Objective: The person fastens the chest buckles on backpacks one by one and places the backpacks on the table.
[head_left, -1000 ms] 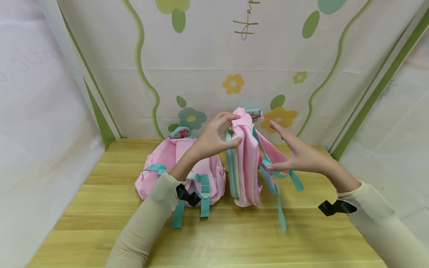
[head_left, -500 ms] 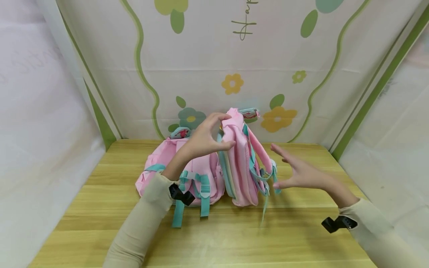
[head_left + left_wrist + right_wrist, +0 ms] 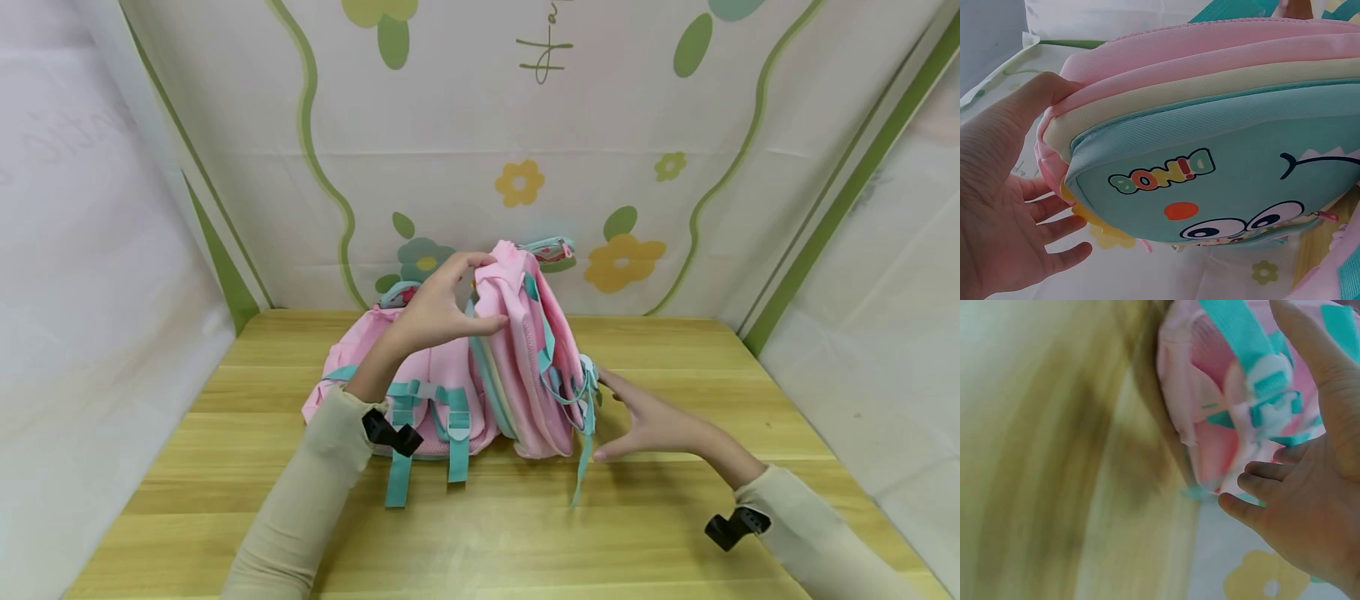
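Observation:
In the head view a pink backpack point(image 3: 517, 375) stands on the table, tilted left, its straps to the right. Beside it leans a second pink backpack point(image 3: 450, 371), its back panel and teal straps toward me. My left hand point(image 3: 438, 312) spreads around the top of the standing backpack, thumb touching its edge. The left wrist view shows its teal front point(image 3: 1147, 144) with a cartoon face, and the fingers straight and spread. My right hand point(image 3: 656, 421) is beside the hanging teal straps point(image 3: 585, 446), its fingers extended with nothing gripped.
The wooden table point(image 3: 480, 542) extends in front of both backpacks. Behind it hangs a white cloth point(image 3: 442, 108) with printed flowers, and white panels enclose the sides. A small teal pouch-like piece point(image 3: 551, 247) sticks out behind the standing backpack's top.
The standing backpack has shifted and tilted left toward the other one, and my left hand has moved left with it. Its straps swing in closer. My right hand has moved down.

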A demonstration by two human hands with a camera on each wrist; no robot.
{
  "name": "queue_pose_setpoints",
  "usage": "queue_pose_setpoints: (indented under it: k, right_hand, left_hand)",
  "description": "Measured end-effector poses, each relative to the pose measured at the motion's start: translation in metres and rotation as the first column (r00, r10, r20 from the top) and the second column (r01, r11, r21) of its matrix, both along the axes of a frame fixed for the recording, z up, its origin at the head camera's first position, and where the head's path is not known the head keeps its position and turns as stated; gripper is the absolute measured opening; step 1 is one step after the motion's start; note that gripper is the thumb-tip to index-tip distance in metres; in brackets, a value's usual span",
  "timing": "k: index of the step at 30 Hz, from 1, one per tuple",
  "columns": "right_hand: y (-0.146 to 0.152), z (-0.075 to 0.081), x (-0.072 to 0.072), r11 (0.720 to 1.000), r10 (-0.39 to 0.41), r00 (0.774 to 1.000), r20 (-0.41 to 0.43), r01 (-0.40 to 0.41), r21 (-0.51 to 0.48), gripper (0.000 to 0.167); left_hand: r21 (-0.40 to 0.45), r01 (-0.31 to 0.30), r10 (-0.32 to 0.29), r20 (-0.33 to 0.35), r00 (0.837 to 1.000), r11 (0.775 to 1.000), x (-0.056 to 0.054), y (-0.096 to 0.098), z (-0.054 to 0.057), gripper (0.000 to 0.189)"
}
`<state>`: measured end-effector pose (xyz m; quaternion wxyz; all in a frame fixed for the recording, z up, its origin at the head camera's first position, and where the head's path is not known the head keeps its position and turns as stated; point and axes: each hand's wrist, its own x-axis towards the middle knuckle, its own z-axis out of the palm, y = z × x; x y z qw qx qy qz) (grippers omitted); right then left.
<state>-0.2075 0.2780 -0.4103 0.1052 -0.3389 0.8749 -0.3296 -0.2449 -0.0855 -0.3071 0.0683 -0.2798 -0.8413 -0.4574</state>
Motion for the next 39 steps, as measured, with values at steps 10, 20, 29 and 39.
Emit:
queue_pose_setpoints:
  k: [10,20,29,39]
  right_hand:
    - [-0.010,-0.021,-0.004,1.000,0.023,1.000,0.018,-0.023,-0.006,0.122]
    - [-0.016,-0.029,-0.008,1.000,0.021,0.998,0.065,-0.021,-0.004,0.121]
    - [-0.019,-0.036,-0.007,0.998,0.058,0.993,0.107,-0.054,-0.033,0.113]
    - [-0.008,-0.037,-0.007,0.999,0.027,0.992,0.123,-0.024,-0.027,0.102]
  left_hand:
    - [0.026,-0.015,0.015,0.024,1.000,1.000,0.000,-0.013,-0.006,0.080]
    - [0.058,0.022,-0.023,0.027,0.999,0.998,-0.005,-0.027,-0.015,0.079]
    - [0.071,0.024,-0.028,0.056,0.998,0.997,-0.007,-0.031,-0.021,0.080]
    - [0.079,-0.001,-0.005,0.081,0.997,0.997,-0.005,-0.031,-0.028,0.079]
